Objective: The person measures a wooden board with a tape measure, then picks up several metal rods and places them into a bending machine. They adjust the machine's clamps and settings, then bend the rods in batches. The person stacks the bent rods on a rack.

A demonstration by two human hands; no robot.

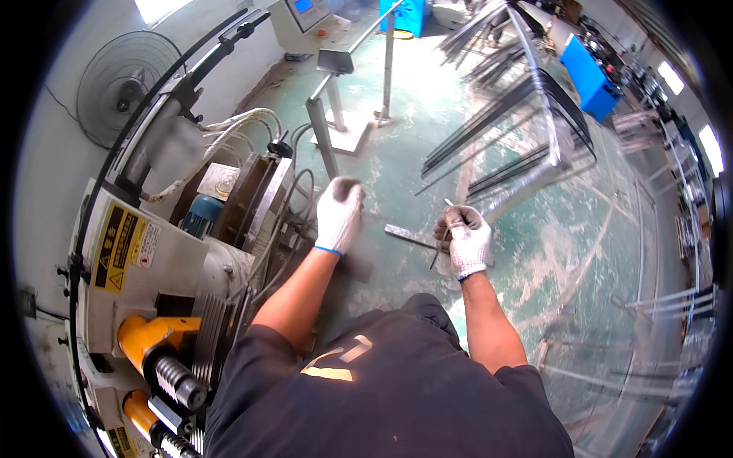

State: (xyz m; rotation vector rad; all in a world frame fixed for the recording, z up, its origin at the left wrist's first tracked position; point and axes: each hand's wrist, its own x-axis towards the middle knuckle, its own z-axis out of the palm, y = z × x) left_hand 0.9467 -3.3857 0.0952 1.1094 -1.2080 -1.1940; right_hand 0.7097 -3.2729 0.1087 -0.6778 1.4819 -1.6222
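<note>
- The left hand (339, 215), in a white knitted glove with a blue cuff edge, is held ahead of the torso, beside the machine (205, 263); its forearm is angled up and slightly inward, and its knuckles are directed away from the body.
- The fingers of the left hand are curled inward; their tips are blurred, and whether anything is gripped between them cannot be told.
- The right hand (468, 240), gloved likewise, is positioned right of centre; its forearm is directed upward and slightly to the left from the short sleeve.
- The fingers (452, 220) of the right hand are bent and pressed together, with a thin dark rod (434, 263) pinched between them.
- The rod is located at the right hand's left side, its lower end protruding below the glove; its middle is concealed by the fingers.
- A flat grey bar (408, 235) is seen just left of the right hand; its right end is obscured near the glove, and whether it is touched by the hand cannot be determined.
- Dark rods (489, 126) are carried on a rack ahead and to the right; individual pieces are blurred together.
- The orange cylinders (149, 336) are seen at lower left, the nearer assembly being cut off by the picture's lower edge.
</note>
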